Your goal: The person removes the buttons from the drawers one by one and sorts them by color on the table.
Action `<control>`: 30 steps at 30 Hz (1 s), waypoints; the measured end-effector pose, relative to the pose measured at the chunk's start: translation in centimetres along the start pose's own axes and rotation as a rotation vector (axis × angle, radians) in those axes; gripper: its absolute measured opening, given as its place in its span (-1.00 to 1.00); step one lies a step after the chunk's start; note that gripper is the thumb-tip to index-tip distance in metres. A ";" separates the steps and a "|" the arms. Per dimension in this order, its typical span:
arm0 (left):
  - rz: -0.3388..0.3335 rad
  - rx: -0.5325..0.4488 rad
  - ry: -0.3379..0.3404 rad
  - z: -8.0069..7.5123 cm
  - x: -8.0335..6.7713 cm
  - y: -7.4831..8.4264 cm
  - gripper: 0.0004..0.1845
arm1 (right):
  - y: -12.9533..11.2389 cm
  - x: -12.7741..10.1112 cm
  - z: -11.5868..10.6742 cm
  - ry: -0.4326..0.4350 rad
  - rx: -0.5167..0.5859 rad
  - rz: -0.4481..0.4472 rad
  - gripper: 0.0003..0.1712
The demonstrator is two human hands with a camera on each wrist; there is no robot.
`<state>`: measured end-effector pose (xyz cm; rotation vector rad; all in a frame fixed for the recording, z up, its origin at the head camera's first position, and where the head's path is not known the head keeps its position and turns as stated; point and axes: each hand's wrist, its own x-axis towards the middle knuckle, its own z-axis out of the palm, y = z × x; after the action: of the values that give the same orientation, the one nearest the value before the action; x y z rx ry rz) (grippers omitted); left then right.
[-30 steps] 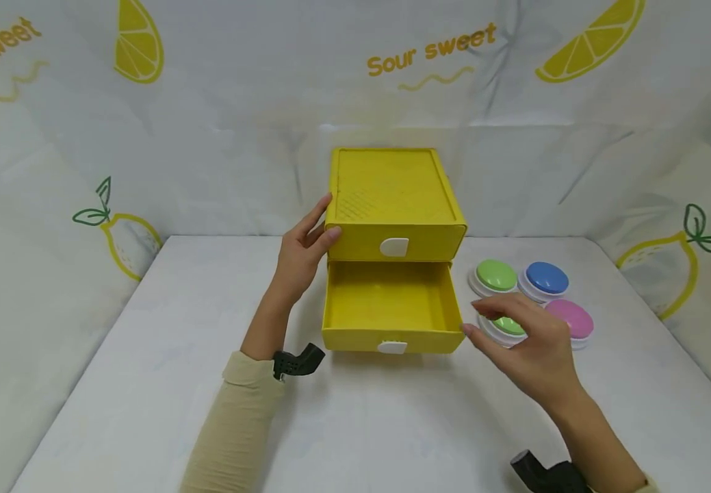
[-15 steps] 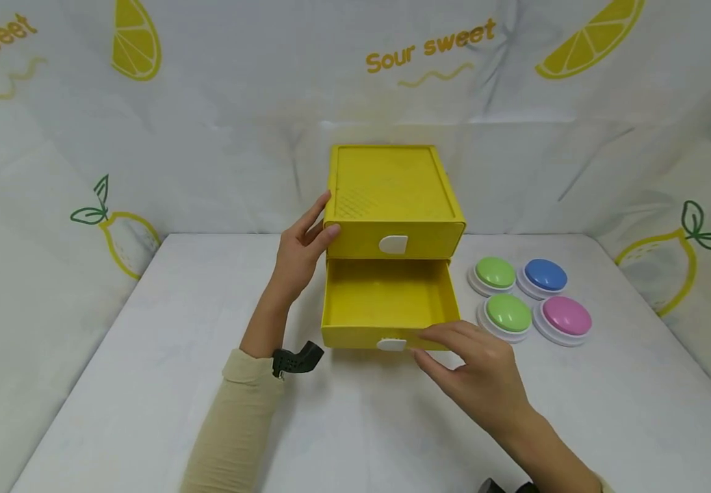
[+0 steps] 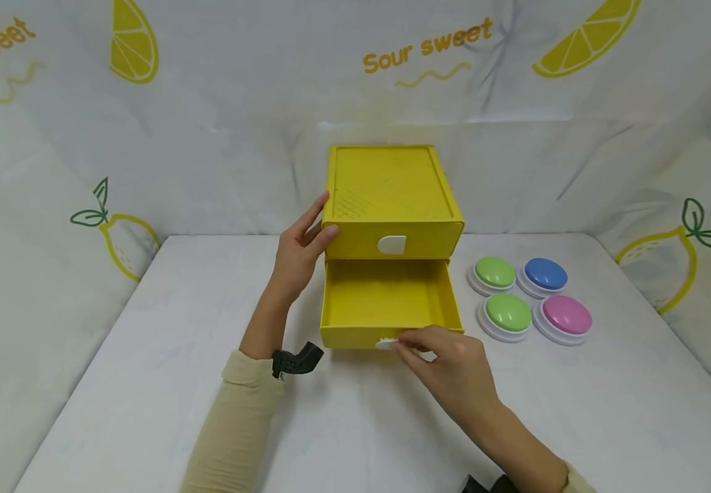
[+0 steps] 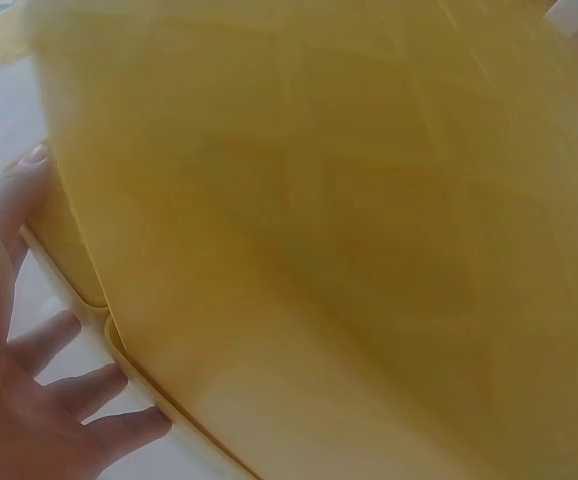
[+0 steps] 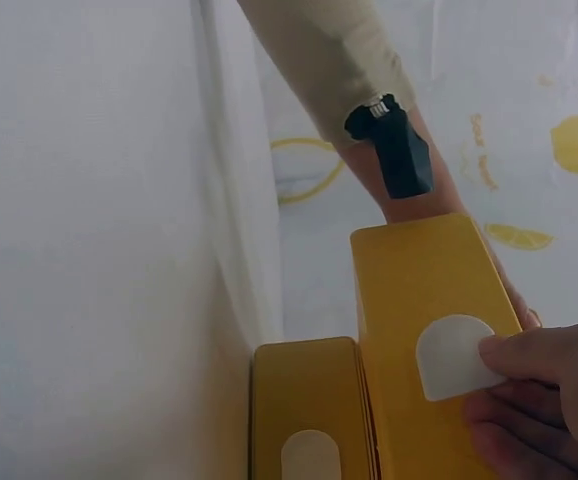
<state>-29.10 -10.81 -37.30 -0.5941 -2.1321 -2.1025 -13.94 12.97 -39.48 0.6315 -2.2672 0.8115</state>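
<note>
Yellow drawer unit (image 3: 392, 198), lower drawer (image 3: 389, 301) pulled out toward 6 o'clock. Right hand (image 3: 454, 370) pinches its white tab (image 3: 387, 344). Left hand (image 3: 300, 250), fingers spread, braces the unit's 9 o'clock side.

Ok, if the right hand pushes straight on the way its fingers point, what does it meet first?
The right hand already touches the white tab on the open lower drawer; pushing on, it would likely press that drawer front.

staged tabletop booth; white table (image 3: 146, 383) | lemon-print cloth backdrop (image 3: 207, 137)
</note>
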 end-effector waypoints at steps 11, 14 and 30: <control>-0.008 -0.006 0.010 0.1 0.0 0.1 -0.39 | 1.1 1.6 0.9 -0.008 -0.008 0.042 -0.81; -0.017 -0.009 0.012 0.1 0.0 0.2 -0.39 | 1.6 2.1 1.2 -0.014 -0.008 0.059 -0.82; -0.029 -0.005 0.014 0.2 0.0 0.2 -0.40 | 4.6 5.0 3.0 -0.008 0.049 0.138 -0.89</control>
<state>-29.02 -10.66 -37.11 -0.5509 -2.1410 -2.1212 -21.36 13.05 -39.56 0.5057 -2.3235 0.9351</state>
